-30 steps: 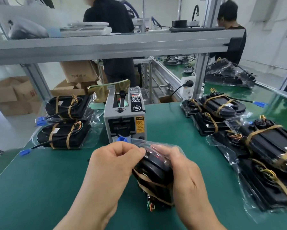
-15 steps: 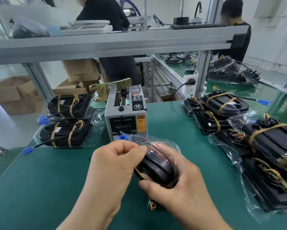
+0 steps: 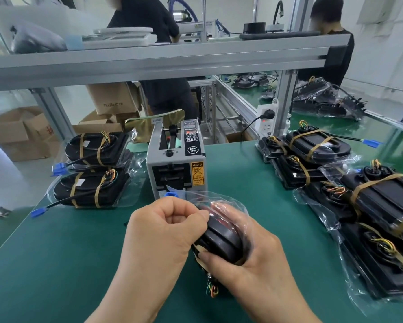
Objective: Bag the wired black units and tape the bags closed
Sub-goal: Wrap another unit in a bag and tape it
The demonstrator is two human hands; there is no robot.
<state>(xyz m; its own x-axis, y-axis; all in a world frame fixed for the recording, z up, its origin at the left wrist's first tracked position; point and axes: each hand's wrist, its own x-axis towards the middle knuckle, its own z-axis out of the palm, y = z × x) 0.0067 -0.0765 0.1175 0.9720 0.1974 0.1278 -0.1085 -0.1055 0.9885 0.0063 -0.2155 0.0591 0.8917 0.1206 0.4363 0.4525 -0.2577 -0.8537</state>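
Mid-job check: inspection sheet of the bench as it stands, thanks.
Surface: green mat, flat.
Job's things: black unit partly in clear bag; two bagged units left; banded units right, some bagged; tape dispenser centre.
Clutter: gold pouch behind dispenser.
Grippers: left hand pinches the bag; right hand grips the unit.
Cables: coloured wires hang below held unit; blue connector at left edge; power cord plugged into socket strip.
Surroundings: two people beyond the frame; cardboard boxes left.
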